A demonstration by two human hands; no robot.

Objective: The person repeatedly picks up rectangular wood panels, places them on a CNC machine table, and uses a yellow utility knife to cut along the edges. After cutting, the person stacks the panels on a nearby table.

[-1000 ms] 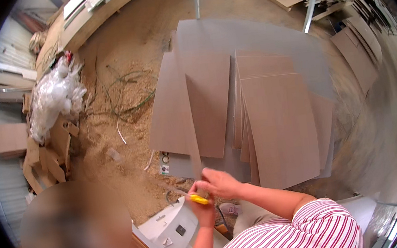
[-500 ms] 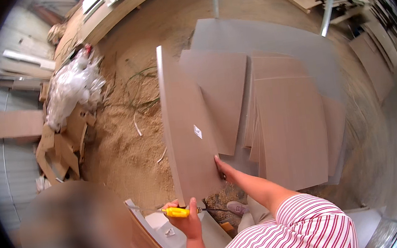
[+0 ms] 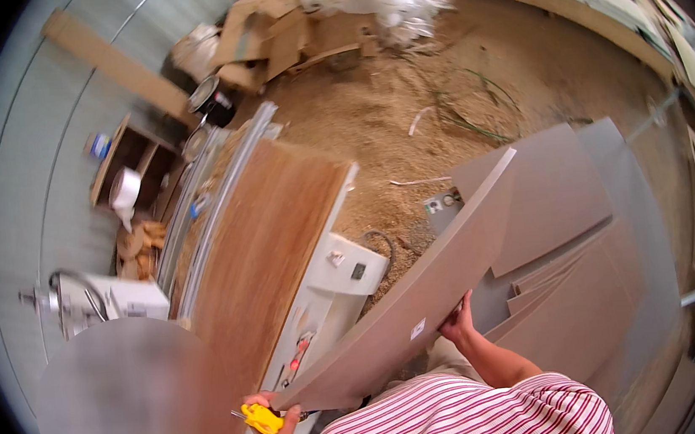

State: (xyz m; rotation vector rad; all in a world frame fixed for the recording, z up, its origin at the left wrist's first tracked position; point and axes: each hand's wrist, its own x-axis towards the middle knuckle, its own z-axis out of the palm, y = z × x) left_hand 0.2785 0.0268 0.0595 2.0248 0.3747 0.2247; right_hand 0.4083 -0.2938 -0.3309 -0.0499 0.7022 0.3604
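Two hands carry one long grey board (image 3: pixel 423 294), tilted above the wood-topped machine (image 3: pixel 283 249). The right hand (image 3: pixel 458 322) grips its long edge; the left hand (image 3: pixel 272 420), closed around a yellow tool (image 3: pixel 258 418), props the near end. It looks stiff, heavy and unwieldy; edge grips suit it.

The right hand (image 3: pixel 460 319) grips the edge of a big grey board (image 3: pixel 422 285), lifted and tilted, its far end toward two o'clock; the left hand (image 3: pixel 274 424) at six o'clock touches the board's near corner and holds a small yellow tool (image 3: pixel 260 418); a brown wood panel (image 3: pixel 271 250) lies on a white machine (image 3: pixel 331 303) at ten o'clock; more grey boards (image 3: pixel 568 219) rest on the sawdust floor (image 3: pixel 388 119) at three o'clock.
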